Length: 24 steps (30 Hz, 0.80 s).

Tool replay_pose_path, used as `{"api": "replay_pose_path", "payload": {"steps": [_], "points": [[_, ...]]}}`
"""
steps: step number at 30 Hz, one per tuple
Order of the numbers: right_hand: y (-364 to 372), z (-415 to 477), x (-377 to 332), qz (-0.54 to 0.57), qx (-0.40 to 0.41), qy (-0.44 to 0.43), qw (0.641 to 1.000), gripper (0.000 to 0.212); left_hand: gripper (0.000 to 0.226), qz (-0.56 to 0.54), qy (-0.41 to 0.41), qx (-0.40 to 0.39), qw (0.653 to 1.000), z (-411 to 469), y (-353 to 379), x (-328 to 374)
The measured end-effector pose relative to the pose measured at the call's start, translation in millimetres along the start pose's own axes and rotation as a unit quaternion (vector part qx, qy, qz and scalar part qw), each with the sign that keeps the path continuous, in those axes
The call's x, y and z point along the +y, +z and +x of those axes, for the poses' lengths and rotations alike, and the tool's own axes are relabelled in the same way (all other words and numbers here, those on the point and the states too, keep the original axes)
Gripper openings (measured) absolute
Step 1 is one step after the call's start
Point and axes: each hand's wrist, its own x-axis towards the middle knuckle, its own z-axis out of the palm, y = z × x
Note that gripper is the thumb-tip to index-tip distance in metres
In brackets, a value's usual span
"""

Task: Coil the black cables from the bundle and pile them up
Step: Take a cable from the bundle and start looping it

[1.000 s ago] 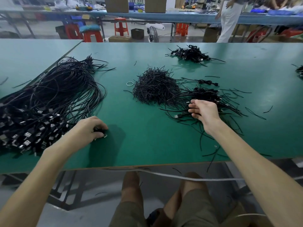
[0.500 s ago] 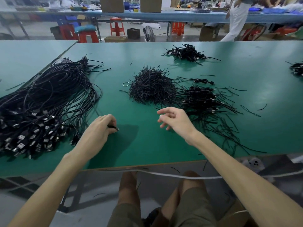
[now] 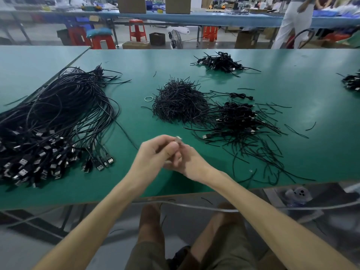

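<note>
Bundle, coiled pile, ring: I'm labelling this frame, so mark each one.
Bundle (image 3: pixel 58 117), head view, middle strands.
Coiled pile (image 3: pixel 239 115), head view, its centre.
Ring (image 3: pixel 145 99), head view, left rim.

Matt green table (image 3: pixel 194 61); black cables (image 3: pixel 58 114), shiny metal plugs

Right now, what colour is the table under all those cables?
The table is green, a bluish teal; the head view shows it best.

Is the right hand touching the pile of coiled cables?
No, the right hand meets the left hand well clear of the pile.
</note>
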Motion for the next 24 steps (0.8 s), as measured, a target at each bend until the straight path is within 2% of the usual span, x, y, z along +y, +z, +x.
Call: {"api": "replay_pose_path", "payload": {"steps": [1,3,4,5,6,8,10,12,14,16,18,19,21,24], "points": [[-1.2,-0.5,-2.1,0.037,-0.009,0.022,0.999,0.027,0.02,0.001,0.012,-0.018,1.0,-2.5,10.6,5.5],[5.1,1.3,-4.6,0.052,-0.049,-0.003,0.997,0.045,0.018,0.006,0.038,-0.033,0.999,-4.4,25.3,12.7],[5.1,2.6,-3.3,0.072,-0.081,0.022,0.994,0.045,0.016,-0.012,0.04,-0.027,0.999,-3.6,28.2,13.9],[3.8,2.3,0.5,0.116,-0.09,0.079,0.986,0.033,0.013,-0.047,0.033,-0.016,0.998,-2.4,28.2,13.9],[1.6,1.2,-1.7,0.119,-0.073,0.099,0.985,0.02,0.013,-0.09,0.019,-0.008,0.996,-1.2,26.1,13.0],[1.1,-3.8,0.3,0.153,-0.048,0.132,0.978,0.032,0.022,-0.148,-0.004,-0.011,0.989,0.4,19.6,9.7],[4.2,-6.9,-1.6,0.215,-0.026,0.129,0.968,0.032,0.025,-0.138,-0.004,-0.024,0.99,1.0,15.6,5.9],[5.5,-9.8,-7.9,0.331,0.007,0.094,0.939,0.017,0.021,-0.112,-0.006,-0.022,0.994,-0.1,14.0,3.7],[3.3,-11.4,-14.4,0.399,0.016,0.089,0.913,0.023,0.016,-0.109,-0.023,-0.013,0.994,-0.5,13.1,2.2],[2.0,-14.9,-8.6,0.323,-0.001,0.094,0.942,0.016,0.019,-0.142,-0.046,-0.018,0.989,0.3,9.7,3.6],[-2.6,-21.7,-0.9,0.151,-0.041,0.068,0.985,0.023,0.027,-0.245,-0.063,-0.049,0.966,2.0,4.8,8.2],[-5.2,-25.0,0.3,0.085,-0.063,0.058,0.993,0.024,0.03,-0.303,-0.072,-0.064,0.948,3.0,1.0,11.7],[-11.7,-28.8,4.7,-0.021,-0.091,0.014,0.995,0.03,0.035,-0.372,-0.077,-0.086,0.921,4.8,-7.9,18.5],[-28.0,-25.7,13.4,-0.144,-0.082,-0.053,0.985,0.027,0.04,-0.349,-0.055,-0.13,0.927,5.5,-20.2,24.6]]}}
